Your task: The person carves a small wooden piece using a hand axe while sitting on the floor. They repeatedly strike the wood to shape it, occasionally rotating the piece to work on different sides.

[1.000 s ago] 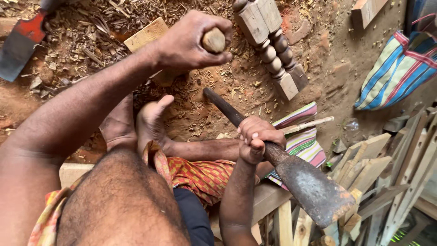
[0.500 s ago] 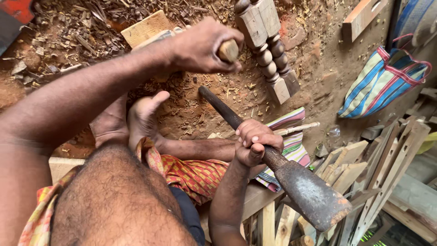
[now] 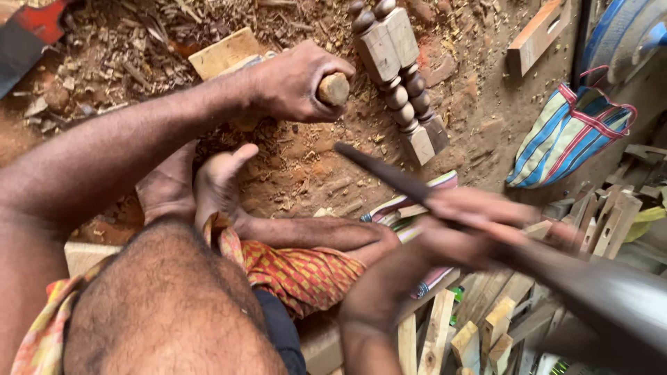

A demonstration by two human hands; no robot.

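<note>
The left hand was closed tight around a round wooden piece, of which only the pale cut end showed past the thumb, held upright above the earth floor. The right hand was wrapped around the dark handle of a heavy adze-like blade tool, raised off the wood and so blurred that the fingers could hardly be told apart. Judging by the thick litter of wood chips around the feet, a good deal of chopping had already been done, while the gripped piece looked unfinished; how much shaping was left could not be read, since the fist covered nearly all of it and its lower end was out of sight. A finished-looking turned baluster, with square blocks and beaded sections, lay on the floor just beyond the left hand, well apart from the blade. The tool's head was smeared into a grey mass at the lower right, so its edge could not be made out. A striped bag sat to the right, and a stack of cut wooden slats lay below the right forearm, partly cut off by the frame edge.
</note>
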